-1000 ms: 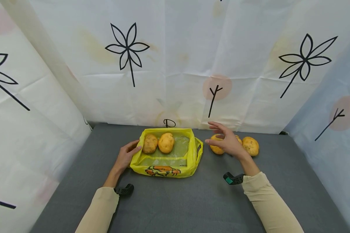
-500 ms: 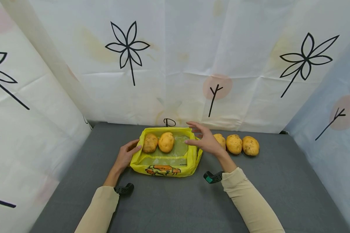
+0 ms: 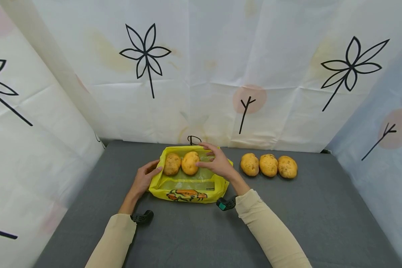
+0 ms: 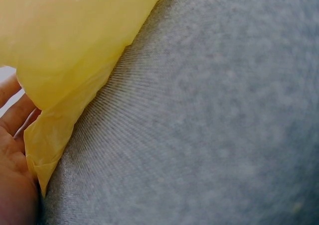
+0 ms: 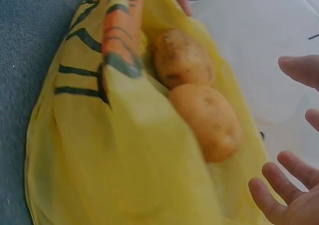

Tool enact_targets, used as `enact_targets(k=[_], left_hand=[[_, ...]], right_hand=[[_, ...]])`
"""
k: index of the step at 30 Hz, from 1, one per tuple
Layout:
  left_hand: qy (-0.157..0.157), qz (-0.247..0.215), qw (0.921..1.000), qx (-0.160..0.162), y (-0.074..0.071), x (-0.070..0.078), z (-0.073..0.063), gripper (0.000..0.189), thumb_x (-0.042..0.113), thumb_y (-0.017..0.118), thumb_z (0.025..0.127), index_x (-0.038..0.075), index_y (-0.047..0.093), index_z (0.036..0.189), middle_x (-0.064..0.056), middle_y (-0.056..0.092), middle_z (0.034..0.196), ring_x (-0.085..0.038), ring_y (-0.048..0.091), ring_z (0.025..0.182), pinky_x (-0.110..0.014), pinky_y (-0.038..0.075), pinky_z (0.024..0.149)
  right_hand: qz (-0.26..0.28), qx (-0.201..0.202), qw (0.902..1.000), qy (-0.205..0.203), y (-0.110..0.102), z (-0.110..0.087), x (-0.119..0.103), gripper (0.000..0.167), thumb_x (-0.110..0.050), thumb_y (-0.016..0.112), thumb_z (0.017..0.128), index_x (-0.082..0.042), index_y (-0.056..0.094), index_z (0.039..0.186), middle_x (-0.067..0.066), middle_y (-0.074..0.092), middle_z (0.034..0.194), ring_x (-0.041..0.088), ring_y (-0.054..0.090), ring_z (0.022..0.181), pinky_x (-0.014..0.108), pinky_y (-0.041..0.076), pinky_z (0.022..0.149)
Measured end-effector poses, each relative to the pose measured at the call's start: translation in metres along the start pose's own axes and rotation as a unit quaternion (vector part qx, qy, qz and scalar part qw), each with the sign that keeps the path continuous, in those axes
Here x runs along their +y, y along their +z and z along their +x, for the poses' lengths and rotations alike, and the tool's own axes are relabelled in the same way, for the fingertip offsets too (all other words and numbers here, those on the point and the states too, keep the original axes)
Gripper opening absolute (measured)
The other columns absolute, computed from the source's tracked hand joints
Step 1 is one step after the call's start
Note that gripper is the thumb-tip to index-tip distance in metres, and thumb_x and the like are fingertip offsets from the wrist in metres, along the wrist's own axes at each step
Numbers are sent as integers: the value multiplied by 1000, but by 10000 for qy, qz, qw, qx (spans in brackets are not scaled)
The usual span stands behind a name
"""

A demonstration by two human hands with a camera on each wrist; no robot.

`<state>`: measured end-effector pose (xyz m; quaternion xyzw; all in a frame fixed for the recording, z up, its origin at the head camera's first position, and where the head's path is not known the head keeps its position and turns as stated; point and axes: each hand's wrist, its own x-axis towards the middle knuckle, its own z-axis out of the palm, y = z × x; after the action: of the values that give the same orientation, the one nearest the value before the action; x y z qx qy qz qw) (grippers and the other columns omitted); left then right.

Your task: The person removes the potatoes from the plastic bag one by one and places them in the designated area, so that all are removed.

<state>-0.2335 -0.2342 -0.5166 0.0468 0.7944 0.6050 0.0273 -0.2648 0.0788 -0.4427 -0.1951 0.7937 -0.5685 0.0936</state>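
A yellow plastic bag (image 3: pixel 187 185) with an orange print lies on the dark table, its mouth facing up. Two potatoes sit side by side inside it, a left potato (image 3: pixel 172 164) and a right potato (image 3: pixel 189 163). My left hand (image 3: pixel 146 176) grips the bag's left rim, thumb over the edge and fingers along the outside; the left wrist view shows the yellow film by those fingers. Over the bag's right part hovers my right hand (image 3: pixel 217 162), fingers spread and holding nothing, close to the right potato. The right wrist view shows its fingers (image 5: pixel 281 182) apart from both potatoes.
To the right of the bag, three potatoes stand in a row: one nearest the bag (image 3: pixel 249 164), a middle one (image 3: pixel 268 165) and an outer one (image 3: pixel 287 167). White patterned cloth (image 3: pixel 201 74) walls in the back and sides of the grey table (image 3: pixel 187 238).
My right hand has moved left, from over the row of potatoes to over the bag, uncovering the row. My left hand stays on the rim.
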Motion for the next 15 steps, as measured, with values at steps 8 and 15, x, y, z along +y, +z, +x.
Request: enact_targets(k=[8,15], left_hand=[[99,-27,9999,96,1,-7,1,54,31,62,104,3,51,148,-21,53,145,-18,58,114,-20,50,85],[117,12,9999,105,1,-7,1,53,30,61,104,2,51,148,-22,54,143,-10,59,107,-21,51,84]], right_hand=[[-93,137,9995,250,23,13,10,74,-21,81,90,-16,46,154,13,37,158,44,43,133,56,46,97],[-95,256,9992,296,35,18,17,73,-19,82,88,-12,49,152,10,40,158,42,45,132,57,47,98]])
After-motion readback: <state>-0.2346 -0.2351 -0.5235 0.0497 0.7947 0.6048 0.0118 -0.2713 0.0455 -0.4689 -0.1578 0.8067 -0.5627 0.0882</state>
